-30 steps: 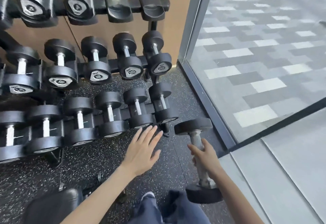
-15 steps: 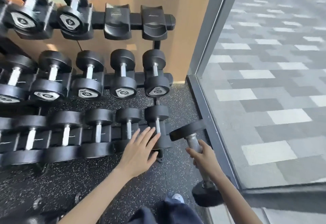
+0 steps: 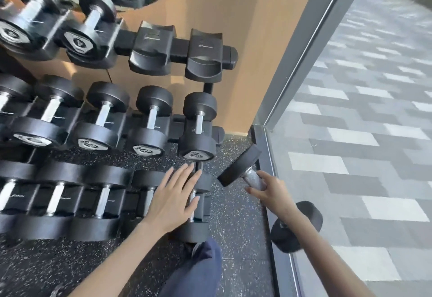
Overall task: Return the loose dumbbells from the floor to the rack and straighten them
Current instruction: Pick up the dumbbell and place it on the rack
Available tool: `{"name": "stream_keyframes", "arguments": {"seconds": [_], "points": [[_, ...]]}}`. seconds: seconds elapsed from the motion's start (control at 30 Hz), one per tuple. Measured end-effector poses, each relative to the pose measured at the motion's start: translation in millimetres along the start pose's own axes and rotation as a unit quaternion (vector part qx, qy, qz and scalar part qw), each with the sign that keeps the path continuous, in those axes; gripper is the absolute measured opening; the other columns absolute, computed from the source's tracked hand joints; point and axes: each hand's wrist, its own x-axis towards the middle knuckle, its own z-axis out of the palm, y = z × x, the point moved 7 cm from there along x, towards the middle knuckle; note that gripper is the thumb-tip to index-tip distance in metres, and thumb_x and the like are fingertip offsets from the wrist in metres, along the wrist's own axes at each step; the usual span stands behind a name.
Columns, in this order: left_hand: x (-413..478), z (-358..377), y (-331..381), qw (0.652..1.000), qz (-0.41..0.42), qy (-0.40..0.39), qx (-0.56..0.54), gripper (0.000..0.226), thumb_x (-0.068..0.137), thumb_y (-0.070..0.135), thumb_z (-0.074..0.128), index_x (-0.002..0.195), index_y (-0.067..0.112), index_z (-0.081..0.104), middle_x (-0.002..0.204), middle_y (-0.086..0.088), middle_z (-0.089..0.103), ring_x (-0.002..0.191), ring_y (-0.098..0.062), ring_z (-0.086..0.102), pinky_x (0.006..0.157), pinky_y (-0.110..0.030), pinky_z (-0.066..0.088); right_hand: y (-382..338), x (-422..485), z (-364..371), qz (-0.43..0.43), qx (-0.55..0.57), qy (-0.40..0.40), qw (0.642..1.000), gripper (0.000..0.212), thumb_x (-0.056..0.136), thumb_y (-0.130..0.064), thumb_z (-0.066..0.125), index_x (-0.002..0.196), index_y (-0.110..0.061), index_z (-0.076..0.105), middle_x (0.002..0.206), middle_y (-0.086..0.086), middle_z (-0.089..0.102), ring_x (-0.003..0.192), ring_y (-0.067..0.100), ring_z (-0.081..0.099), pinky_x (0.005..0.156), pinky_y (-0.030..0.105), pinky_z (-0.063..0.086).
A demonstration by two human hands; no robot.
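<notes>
Right hand [image 3: 268, 191] curled round the loose dumbbell [image 3: 238, 167] handle, centre-right, tilted, just beside glass wall [image 3: 350, 156]. Left hand [image 3: 173, 200] spread flat over the rack's [image 3: 180, 46] bottom-row end dumbbell [image 3: 196, 232]. Two open saddles [image 3: 152, 48] top centre.

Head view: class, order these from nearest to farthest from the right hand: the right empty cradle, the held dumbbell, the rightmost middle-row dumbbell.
1. The held dumbbell, gripped in the right hand.
2. The rightmost middle-row dumbbell, up and left.
3. The right empty cradle, top row.

Bare left forearm [image 3: 112, 261], bare right forearm [image 3: 327, 257], navy trouser leg [image 3: 196, 273], grey shoe toe [image 3: 195, 248]
</notes>
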Motion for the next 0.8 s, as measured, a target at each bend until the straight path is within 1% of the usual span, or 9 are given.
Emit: {"name": "stream_keyframes", "arguments": {"seconds": [0.1, 0.17, 0.2, 0.27, 0.33, 0.47, 0.6, 0.7, 0.8], "points": [[43.1, -3.2, -12.0, 1.0, -0.023, 0.016, -0.008, 0.059, 0.097, 0.047, 0.022, 0.143, 0.014, 0.039, 0.146, -0.009, 0.041, 0.137, -0.023, 0.035, 0.113, -0.043, 0.02, -9.3, 49.4, -17.2, -0.011, -0.063, -0.022, 0.998, 0.032, 0.079, -0.03, 0.072, 0.107, -0.029, 0.057, 0.073, -0.005, 0.061, 0.056, 0.011, 0.053, 0.05, 0.018, 0.042], [69.1, -8.0, -19.1, 0.999, -0.028, 0.018, -0.012, 0.061, 0.097, 0.048, 0.016, 0.143, 0.014, 0.04, 0.146, -0.009, 0.041, 0.136, -0.023, 0.037, 0.113, -0.043, 0.02, -20.4, 81.5, -28.4, -0.033, -0.108, -0.027, 0.993, 0.036, 0.077, -0.035, 0.072, 0.11, -0.026, 0.058, 0.076, -0.002, 0.064, 0.064, 0.017, 0.058, 0.062, 0.028, 0.049], [81.1, -11.4, -22.5, 0.999, -0.028, 0.024, -0.008, 0.06, 0.097, 0.047, 0.02, 0.142, 0.014, 0.04, 0.146, -0.009, 0.041, 0.136, -0.023, 0.037, 0.113, -0.043, 0.02, -26.1, 96.7, -32.9, -0.045, -0.127, -0.033, 0.99, 0.039, 0.077, -0.037, 0.072, 0.111, -0.025, 0.059, 0.077, 0.001, 0.066, 0.067, 0.02, 0.06, 0.066, 0.034, 0.051], [103.5, -17.5, -31.2, 0.999, -0.031, 0.04, -0.001, 0.058, 0.094, 0.045, 0.03, 0.141, 0.013, 0.042, 0.146, -0.009, 0.041, 0.136, -0.023, 0.037, 0.113, -0.043, 0.021, -39.5, 124.9, -42.1, -0.069, -0.163, -0.041, 0.983, 0.042, 0.075, -0.04, 0.072, 0.113, -0.027, 0.058, 0.078, 0.002, 0.067, 0.072, 0.025, 0.062, 0.068, 0.039, 0.053], [118.1, -22.1, -40.1, 0.997, -0.049, 0.051, 0.0, 0.06, 0.092, 0.045, 0.034, 0.142, 0.013, 0.04, 0.147, -0.009, 0.04, 0.137, -0.023, 0.035, 0.113, -0.044, 0.022, -58.9, 147.0, -52.5, -0.101, -0.205, -0.04, 0.973, 0.041, 0.074, -0.039, 0.073, 0.112, -0.03, 0.059, 0.076, -0.001, 0.063, 0.076, 0.025, 0.062, 0.068, 0.036, 0.052], [138.1, -28.3, -51.6, 0.994, -0.08, 0.07, 0.006, 0.06, 0.093, 0.044, 0.036, 0.145, 0.014, 0.035, 0.147, -0.01, 0.039, 0.138, -0.024, 0.034, 0.112, -0.045, 0.025, -93.6, 184.2, -69.9, -0.157, -0.242, -0.033, 0.957, 0.033, 0.071, -0.036, 0.073, 0.101, -0.026, 0.065, 0.069, 0.0, 0.058, 0.073, 0.025, 0.056, 0.062, 0.032, 0.044], [158.5, -28.7, -53.8, 0.987, -0.13, 0.09, 0.019, 0.059, 0.092, 0.042, 0.037, 0.142, 0.012, 0.04, 0.146, -0.01, 0.04, 0.137, -0.024, 0.034, 0.112, -0.045, 0.024, -112.5, 230.3, -79.0, -0.216, -0.283, -0.064, 0.933, 0.04, 0.071, -0.037, 0.074, 0.109, -0.033, 0.063, 0.087, 0.002, 0.07, 0.085, 0.025, 0.061, 0.066, 0.032, 0.046], [178.7, -26.2, -50.8, 0.98, -0.176, 0.091, 0.032, 0.059, 0.092, 0.043, 0.037, 0.142, 0.012, 0.04, 0.147, -0.01, 0.04, 0.138, -0.023, 0.032, 0.113, -0.044, 0.022, -120.2, 266.4, -85.7, -0.268, -0.299, -0.107, 0.91, 0.041, 0.069, -0.043, 0.076, 0.106, -0.029, 0.063, 0.091, -0.001, 0.07, 0.089, 0.023, 0.061, 0.067, 0.032, 0.046], [204.1, -25.9, -43.1, 0.968, -0.227, 0.095, 0.043, 0.059, 0.092, 0.044, 0.036, 0.142, 0.014, 0.041, 0.147, -0.009, 0.04, 0.137, -0.023, 0.034, 0.115, -0.041, 0.018, -125.6, 301.1, -91.8, -0.319, -0.319, -0.157, 0.878, 0.048, 0.068, -0.048, 0.075, 0.109, -0.027, 0.061, 0.095, -0.002, 0.07, 0.091, 0.021, 0.061, 0.071, 0.032, 0.048]]}}
